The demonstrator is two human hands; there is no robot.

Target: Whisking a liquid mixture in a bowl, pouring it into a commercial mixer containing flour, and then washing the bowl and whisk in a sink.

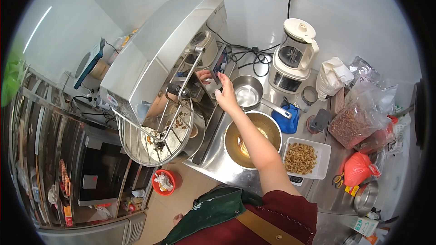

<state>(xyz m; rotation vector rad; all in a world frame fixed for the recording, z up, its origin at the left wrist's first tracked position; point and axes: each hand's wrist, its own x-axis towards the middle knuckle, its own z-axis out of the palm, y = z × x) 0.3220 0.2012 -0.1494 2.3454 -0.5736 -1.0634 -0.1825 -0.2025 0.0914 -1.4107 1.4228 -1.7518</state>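
Note:
My right hand (226,94) reaches up to the side of a large steel dough mixer (170,31), beside its small control panel (220,62). Its fingers are stretched out with nothing seen in them; whether they touch the panel is unclear. A reflection of the hand shows in the mixer's shiny side. Under the wire guard (150,147), the mixer bowl (196,143) holds white flour with brown and dark bits. Only a small part of my left hand (178,218) shows, low beside my green apron (209,215); its fingers are mostly hidden.
Beneath my right forearm sit a steel saucepan (247,91) and a wide metal bowl (232,143) with amber residue. To the right stand a white tray of walnut-like pieces (300,158), a cream blender (290,59) and bagged ingredients (352,124). A red bin (168,190) stands on the floor.

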